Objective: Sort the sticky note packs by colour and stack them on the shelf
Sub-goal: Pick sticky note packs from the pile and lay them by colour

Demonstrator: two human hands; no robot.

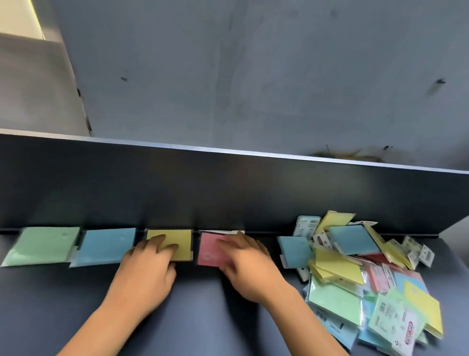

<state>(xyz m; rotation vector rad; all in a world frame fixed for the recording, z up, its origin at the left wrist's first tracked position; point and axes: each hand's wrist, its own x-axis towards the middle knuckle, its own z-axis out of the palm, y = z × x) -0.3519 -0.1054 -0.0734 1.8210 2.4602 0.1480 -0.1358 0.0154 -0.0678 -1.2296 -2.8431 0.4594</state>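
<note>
My forearms run out of view below. My left hand point(147, 266) rests flat-fingered on the yellow pack point(173, 240); my right hand point(245, 263), blurred, seems to lie spread across the pink pack point(209, 253), hiding half. Both sit on the shelf point(49, 303), by its back wall.

Matt dark shelf point(49, 303) prob. painted metal, glossy clear plastic wrap on paper note packs point(365, 286)

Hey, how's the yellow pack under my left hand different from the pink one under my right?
The yellow pack sits third in the row along the back panel; the pink pack sits fourth, nearest the unsorted pile. The left hand covers yellow's near left part; the right hand covers pink's right side. Both lie flat on the shelf.
</note>
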